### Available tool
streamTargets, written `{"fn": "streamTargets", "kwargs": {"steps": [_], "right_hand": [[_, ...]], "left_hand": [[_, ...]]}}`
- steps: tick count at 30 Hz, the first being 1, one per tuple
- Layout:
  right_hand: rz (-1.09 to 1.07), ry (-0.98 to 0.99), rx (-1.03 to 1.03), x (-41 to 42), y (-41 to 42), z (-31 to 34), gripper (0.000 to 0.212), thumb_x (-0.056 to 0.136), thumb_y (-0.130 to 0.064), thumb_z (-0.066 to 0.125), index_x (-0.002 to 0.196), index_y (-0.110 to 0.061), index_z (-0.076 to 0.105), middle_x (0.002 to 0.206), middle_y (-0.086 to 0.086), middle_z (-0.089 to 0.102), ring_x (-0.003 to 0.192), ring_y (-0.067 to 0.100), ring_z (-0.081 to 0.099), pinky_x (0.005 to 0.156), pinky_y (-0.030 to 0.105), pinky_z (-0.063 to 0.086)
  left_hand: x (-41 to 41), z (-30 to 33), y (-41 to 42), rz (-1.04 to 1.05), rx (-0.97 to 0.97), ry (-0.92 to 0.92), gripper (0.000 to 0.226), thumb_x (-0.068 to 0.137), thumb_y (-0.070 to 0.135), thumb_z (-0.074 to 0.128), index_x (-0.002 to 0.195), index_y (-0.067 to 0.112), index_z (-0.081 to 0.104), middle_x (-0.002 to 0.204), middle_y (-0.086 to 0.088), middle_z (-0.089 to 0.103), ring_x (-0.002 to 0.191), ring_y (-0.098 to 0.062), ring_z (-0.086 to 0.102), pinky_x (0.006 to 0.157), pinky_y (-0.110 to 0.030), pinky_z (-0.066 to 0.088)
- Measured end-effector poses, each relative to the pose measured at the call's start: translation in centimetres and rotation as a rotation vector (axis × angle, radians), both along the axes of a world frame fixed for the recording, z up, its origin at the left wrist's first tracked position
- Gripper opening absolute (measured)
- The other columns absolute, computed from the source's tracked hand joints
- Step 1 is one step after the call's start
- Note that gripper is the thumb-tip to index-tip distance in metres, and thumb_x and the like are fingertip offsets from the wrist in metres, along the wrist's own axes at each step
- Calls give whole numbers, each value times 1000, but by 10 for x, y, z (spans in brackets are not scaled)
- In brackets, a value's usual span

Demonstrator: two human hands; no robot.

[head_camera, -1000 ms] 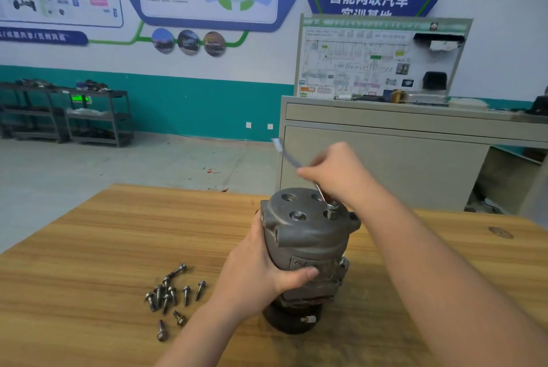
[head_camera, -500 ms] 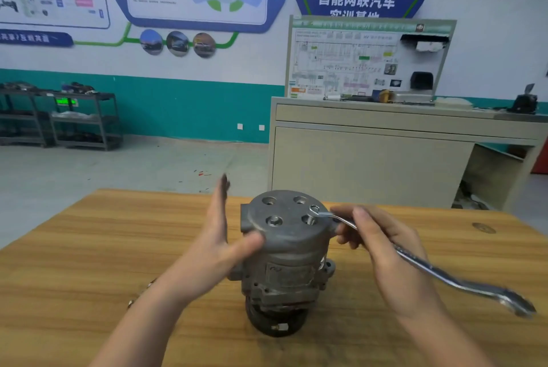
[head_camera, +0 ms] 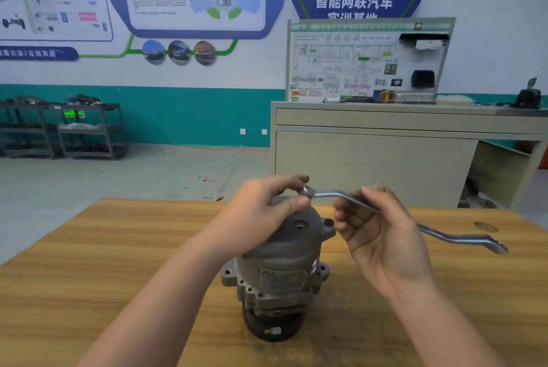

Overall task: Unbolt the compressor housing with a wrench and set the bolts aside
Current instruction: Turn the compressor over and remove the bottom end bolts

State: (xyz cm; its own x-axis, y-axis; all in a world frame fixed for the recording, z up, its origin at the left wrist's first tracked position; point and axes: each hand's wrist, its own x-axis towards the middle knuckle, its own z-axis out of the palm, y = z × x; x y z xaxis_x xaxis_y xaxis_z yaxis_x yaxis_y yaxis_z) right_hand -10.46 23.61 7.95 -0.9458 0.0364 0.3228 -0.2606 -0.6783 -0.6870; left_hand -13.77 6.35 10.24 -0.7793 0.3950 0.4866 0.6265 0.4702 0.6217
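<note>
Compressor mid-table; bare wood both sides.

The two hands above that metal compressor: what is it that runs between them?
In the head view a silver wrench bridges them: the left hand touches its ring end over the compressor, and the right hand holds its shaft.

Right hand on wrench, left hand atop compressor

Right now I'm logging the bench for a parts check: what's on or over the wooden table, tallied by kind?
Compressor: 1
Wrench: 1
Left hand, right hand: 2
Loose bolts in view: 0
Total: 4
</note>
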Motion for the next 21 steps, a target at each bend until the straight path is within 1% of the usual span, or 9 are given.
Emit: {"fn": "streamTargets", "kwargs": {"steps": [3,5,7,9,12,13,16,19,21], "right_hand": [[76,32,-126,4,-10,15,20,78,-12,56,64,-12,70,69,14,70,59,19,68,51,22,53],[125,17,-291,7,-18,21,20,78,-11,58,66,-5,72,70,13,70,60,16,68,51,20,53],[88,12,-333,11,-24,21,17,78,-11,60,64,-7,70,67,13,70,56,15,67,47,19,51],[-93,8,-121,15,-33,10,21,76,-13,63,57,-19,58,62,14,68,49,17,63,41,20,47],[-386,58,261,22,-55,-14,31,81,-12,66,54,-21,53,60,17,67,47,22,63,42,23,47],[-433,67,309,23,-62,-20,34,83,-9,65,54,-22,53,60,17,67,48,22,63,42,22,48],[-523,47,349,25,-75,-27,37,87,-6,64,55,-17,48,60,16,67,49,21,64,43,21,48],[-667,66,456,27,-83,-27,33,87,-10,65,61,-7,45,61,10,68,51,17,65,45,22,51],[-741,58,541,28,-89,-27,31,86,-17,65,64,-9,46,60,7,67,52,15,66,50,30,54]], "left_hand": [[11,10,-6,-43,246,28,15,93,13,60,93,28,63,79,8,75,77,-5,71,73,-14,52],[13,10,-20,24,273,80,16,93,14,61,91,29,62,72,7,73,66,-6,70,67,-21,55],[6,-1,-46,186,224,85,14,91,20,63,92,34,61,70,11,72,63,-1,68,60,-12,50],[-4,-24,-83,473,39,39,10,92,31,63,101,36,60,68,15,71,64,2,66,55,-14,46],[-19,-80,-143,865,-308,-104,20,95,37,60,107,23,67,87,6,73,76,-15,67,64,-29,53],[-22,-100,-158,912,-381,-181,24,95,38,59,109,21,68,92,1,74,80,-20,67,69,-32,55],[-22,-146,-183,932,-482,-325,24,96,37,57,112,23,68,97,-1,72,78,-17,67,70,-32,58],[-22,-166,-192,920,-506,-305,23,96,36,55,113,27,69,108,2,71,93,-19,67,75,-30,56],[-22,-170,-194,905,-504,-298,25,97,36,54,115,26,69,110,2,71,99,-19,66,78,-30,55]]}}
